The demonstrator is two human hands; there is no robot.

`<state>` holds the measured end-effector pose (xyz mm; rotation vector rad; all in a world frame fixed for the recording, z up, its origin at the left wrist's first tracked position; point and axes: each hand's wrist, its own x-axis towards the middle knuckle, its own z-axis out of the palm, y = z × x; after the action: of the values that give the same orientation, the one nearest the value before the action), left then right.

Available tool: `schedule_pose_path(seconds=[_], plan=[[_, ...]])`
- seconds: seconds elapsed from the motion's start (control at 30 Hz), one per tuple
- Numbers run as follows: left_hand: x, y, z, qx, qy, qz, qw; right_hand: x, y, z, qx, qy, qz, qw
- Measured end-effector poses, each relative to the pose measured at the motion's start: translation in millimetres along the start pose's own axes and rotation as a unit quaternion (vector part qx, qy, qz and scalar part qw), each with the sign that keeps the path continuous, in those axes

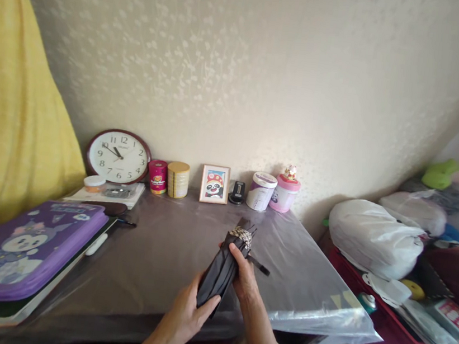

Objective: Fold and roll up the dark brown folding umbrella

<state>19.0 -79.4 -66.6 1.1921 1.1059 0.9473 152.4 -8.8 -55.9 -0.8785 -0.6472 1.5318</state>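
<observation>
A person's two bare hands grip a folded black umbrella (pixel 216 274) over the near edge of a plastic-covered table (pixel 172 254), its ribbed end angled toward 1 o'clock and its other end toward 7. The fingers of both hands are largely hidden behind the dark fabric, and the forearms are cut off at 6 o'clock by the frame's lower edge. Whether the umbrella touches the tabletop cannot be told.

The left hand (pixel 193 308) closes around the lower part, its thumb across the front; the right hand (pixel 243 270) clasps the upper part on the 3 o'clock side, thumb laid along the folds just below a speckled band (pixel 241 237). A black strap (pixel 260 266) juts out beyond the right hand toward 4 o'clock.

From the umbrella, a purple case (pixel 25 246) at 9 o'clock and a yellow curtain (pixel 11 98) at 10 run out of view at left. A wall clock (pixel 119 156) leans between 10 and 11, a framed panda picture (pixel 215 185) stands near 12 beside a small black object (pixel 237 192) hard to identify, and white bags (pixel 375 239) sit between 2 and 3, their contents hidden.
</observation>
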Motion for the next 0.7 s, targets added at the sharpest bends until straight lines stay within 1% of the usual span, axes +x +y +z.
schedule_pose_path(seconds=[0.07,0.13,0.17,0.23,0.3,0.37,0.43,0.5,0.53,0.57,0.6,0.67,0.7], plan=[[0,2,0.4,-0.004,-0.024,-0.023,0.999,0,0,-2,-0.003,-0.007,0.011,1.0],[-2,5,1.4,-0.04,-0.062,-0.067,0.995,0,0,-4,0.001,-0.026,0.033,0.999],[-2,6,2.0,-0.053,-0.075,-0.076,0.993,1,0,-5,0.003,-0.036,0.041,0.998],[-4,8,3.0,-0.037,-0.072,-0.054,0.995,1,0,-5,0.003,-0.044,0.046,0.998],[-5,9,3.0,0.014,-0.047,-0.017,0.999,1,0,-3,-0.002,-0.027,0.028,0.999],[-5,9,1.2,0.05,-0.035,-0.005,0.998,1,0,-1,-0.005,-0.002,-0.001,1.0],[-4,10,-1.7,0.045,-0.039,0.009,0.998,0,0,1,-0.001,0.011,-0.017,1.0],[-2,10,-3.8,0.01,-0.052,0.023,0.998,-1,0,2,0.004,0.006,-0.002,1.0],[-1,10,-4.1,-0.016,-0.062,0.014,0.998,-2,0,2,0.008,-0.003,0.011,1.0],[0,10,-3.7,-0.044,-0.074,-0.009,0.996,-3,1,3,0.012,-0.015,0.024,1.0],[0,10,-2.7,-0.071,-0.085,-0.045,0.993,-4,1,4,0.016,-0.028,0.037,0.999],[-1,11,-0.1,-0.109,-0.084,-0.108,0.985,-6,3,5,0.017,-0.05,0.047,0.997],[-1,13,1.1,-0.112,-0.073,-0.121,0.984,-6,4,6,0.014,-0.057,0.042,0.997]])
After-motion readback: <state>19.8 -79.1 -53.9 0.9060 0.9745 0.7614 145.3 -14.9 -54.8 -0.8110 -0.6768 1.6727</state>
